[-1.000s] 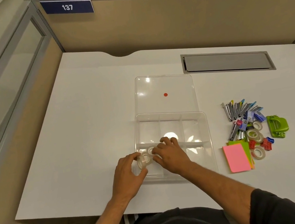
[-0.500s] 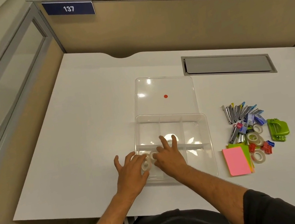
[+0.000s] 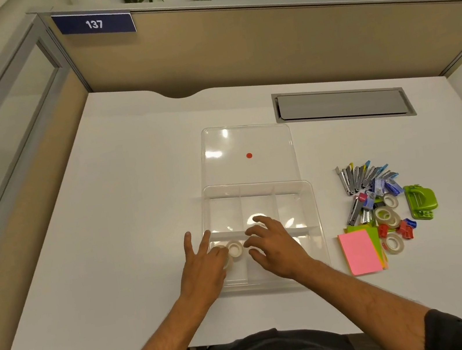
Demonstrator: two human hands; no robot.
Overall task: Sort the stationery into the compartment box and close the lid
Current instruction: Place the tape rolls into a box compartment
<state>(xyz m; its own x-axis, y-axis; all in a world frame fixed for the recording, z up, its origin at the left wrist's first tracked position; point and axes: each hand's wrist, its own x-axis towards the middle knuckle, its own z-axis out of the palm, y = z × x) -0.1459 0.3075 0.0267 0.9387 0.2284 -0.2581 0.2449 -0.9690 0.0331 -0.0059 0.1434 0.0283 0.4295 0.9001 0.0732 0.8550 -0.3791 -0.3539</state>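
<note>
Since our left hand (image 3: 205, 267) and right hand (image 3: 279, 250) hover open over the box (image 3: 317, 252), the pile (image 3: 381, 204) lies off right; right's nearer.

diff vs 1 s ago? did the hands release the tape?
Yes. Both hands let go: left hand and right hand opened, fingers now spread, above the two tape rolls left in the box front-left compartment. Lid and pile unchanged.
</note>
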